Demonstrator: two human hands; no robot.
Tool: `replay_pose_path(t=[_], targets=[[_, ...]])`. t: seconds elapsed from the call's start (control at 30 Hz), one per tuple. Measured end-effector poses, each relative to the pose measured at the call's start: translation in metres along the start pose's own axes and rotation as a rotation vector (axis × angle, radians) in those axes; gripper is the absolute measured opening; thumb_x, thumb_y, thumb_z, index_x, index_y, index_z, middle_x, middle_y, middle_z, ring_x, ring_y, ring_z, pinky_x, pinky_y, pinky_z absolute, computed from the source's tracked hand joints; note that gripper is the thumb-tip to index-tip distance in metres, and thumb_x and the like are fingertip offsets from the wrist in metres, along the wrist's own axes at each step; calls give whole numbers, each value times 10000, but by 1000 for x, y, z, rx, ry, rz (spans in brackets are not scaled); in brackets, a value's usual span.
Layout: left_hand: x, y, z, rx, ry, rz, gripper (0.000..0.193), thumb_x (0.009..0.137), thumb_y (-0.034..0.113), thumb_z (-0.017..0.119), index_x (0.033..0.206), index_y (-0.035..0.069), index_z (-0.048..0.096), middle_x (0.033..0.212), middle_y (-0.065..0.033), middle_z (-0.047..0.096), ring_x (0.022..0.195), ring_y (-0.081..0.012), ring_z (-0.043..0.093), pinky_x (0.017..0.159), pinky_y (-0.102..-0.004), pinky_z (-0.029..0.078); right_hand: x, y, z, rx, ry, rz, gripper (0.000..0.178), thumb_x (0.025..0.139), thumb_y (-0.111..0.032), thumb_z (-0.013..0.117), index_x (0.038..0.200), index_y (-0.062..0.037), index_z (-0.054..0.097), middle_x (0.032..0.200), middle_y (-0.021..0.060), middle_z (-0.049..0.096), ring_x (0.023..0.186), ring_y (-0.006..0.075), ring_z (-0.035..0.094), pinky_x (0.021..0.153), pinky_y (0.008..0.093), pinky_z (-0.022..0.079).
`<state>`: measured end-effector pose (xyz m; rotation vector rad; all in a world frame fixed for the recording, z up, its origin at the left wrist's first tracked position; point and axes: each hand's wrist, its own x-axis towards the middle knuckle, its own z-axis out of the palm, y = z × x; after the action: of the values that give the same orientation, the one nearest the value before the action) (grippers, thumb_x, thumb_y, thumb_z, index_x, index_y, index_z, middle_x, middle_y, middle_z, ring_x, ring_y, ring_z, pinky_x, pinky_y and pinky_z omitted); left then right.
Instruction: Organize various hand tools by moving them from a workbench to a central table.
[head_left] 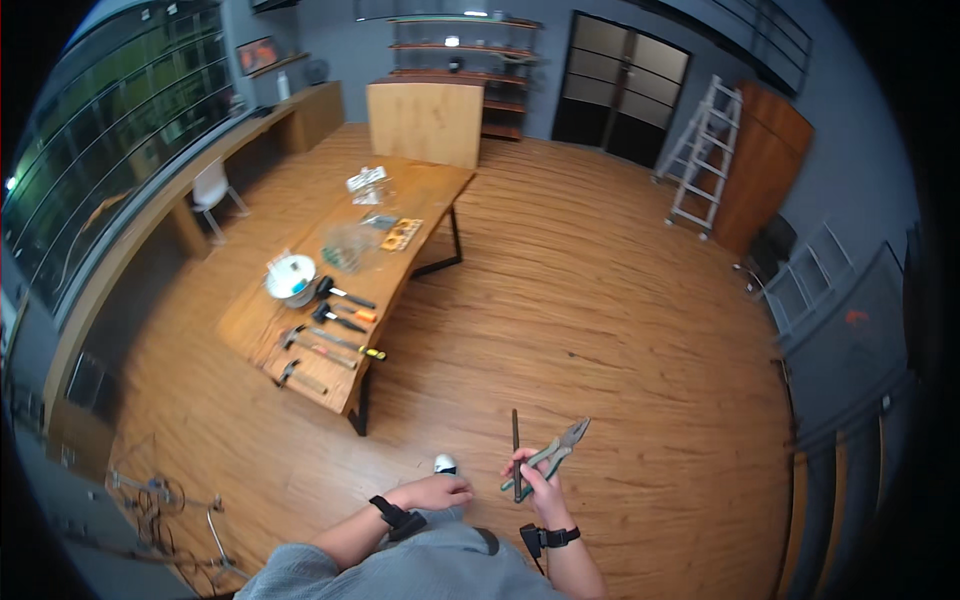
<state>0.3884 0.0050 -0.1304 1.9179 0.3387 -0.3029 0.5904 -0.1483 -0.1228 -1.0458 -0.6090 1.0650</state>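
My right hand is closed around the handles of a pair of pliers with grey-green grips, jaws pointing up and to the right. The same hand also holds a slim dark rod, standing nearly upright beside the pliers; its exact kind is unclear. In front of my body, my left hand hangs with its fingers curled in, and nothing shows in it. Ahead to the left, a wooden table bears two black-headed mallets, a claw hammer and other hand tools.
Farther along the table are a white bucket, clear plastic bags and a yellow-orange pack. A ladder leans by a wooden cabinet. Cables and metal stands are at lower left. A white chair stands at left.
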Motion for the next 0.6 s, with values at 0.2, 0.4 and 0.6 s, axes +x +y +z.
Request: replay_pose_path(t=[0.2, 0.4, 0.6], targets=[[105, 26, -36, -308, -252, 185, 364, 1013, 295, 547, 1240, 10, 542, 1003, -53, 659, 951, -102, 586, 834, -291, 495, 63, -41, -10, -179, 87, -98, 295, 941, -230, 548, 1134, -6, 558, 1000, 116, 631, 991, 228, 631, 902, 369, 496], [163, 25, -83, -600, -356, 348, 411, 1022, 375, 524, 1258, 38, 518, 1105, -17, 588, 1016, -136, 566, 924, -322, 473, 122, -53, -12, -273, 166, -117, 283, 962, -226, 523, 1150, -16, 549, 1021, 102, 623, 1002, 189, 613, 883, 334, 500], [176, 22, -135, -489, -65, 467, 355, 1035, 322, 509, 1232, 27, 516, 1039, -23, 584, 943, -125, 543, 886, -312, 472, 183, -37, -1, -266, 182, -99, 342, 963, -271, 499, 1183, -10, 525, 1048, 110, 608, 994, 203, 615, 869, 325, 508]])
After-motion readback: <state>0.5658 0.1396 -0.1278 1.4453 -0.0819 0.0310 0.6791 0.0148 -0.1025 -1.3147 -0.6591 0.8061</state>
